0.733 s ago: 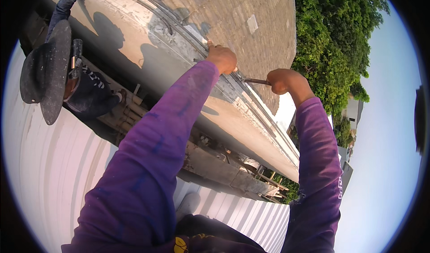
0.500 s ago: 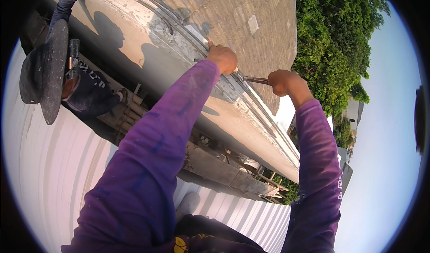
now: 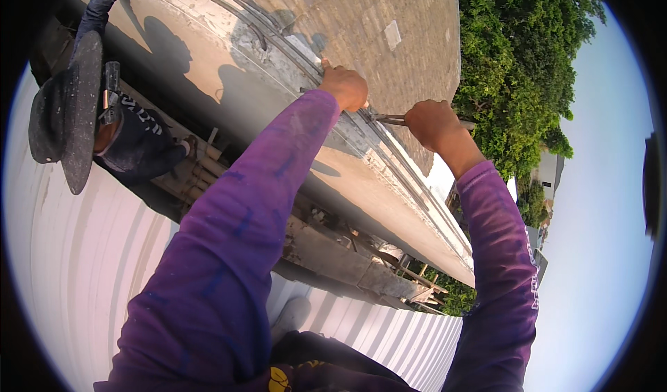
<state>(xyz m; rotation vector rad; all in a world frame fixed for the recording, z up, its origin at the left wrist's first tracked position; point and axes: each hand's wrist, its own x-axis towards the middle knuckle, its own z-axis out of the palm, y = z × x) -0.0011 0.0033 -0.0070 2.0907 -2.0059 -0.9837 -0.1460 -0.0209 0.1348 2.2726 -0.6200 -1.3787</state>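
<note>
Thin steel rods [image 3: 286,47] run along the top edge of a concrete wall [image 3: 243,107], beside a brown shingled roof [image 3: 375,10]. My left hand [image 3: 344,88] is closed over these rods, its index finger lying along them; the fingertips underneath are hidden. Just to the right, my right hand [image 3: 432,123] is wrapped round the handles of a pair of metal pincers [image 3: 390,119]. The jaw end of the pincers meets the rods close to my left hand, and a handle end pokes out behind my right fist. What the jaws grip is too small to tell.
A co-worker in a dark wide-brimmed hat [image 3: 66,111] stands at the left, one arm reaching to the wall top. White corrugated metal sheeting [image 3: 83,253] lies below. Debris and boards [image 3: 333,253] fill the gap under the wall. Green trees [image 3: 514,59] rise at the right.
My right hand has turned over and shifted slightly left and up, with the pincers swung round in it. My left hand stays on the rods. The co-worker's hand at the top has shifted slightly.
</note>
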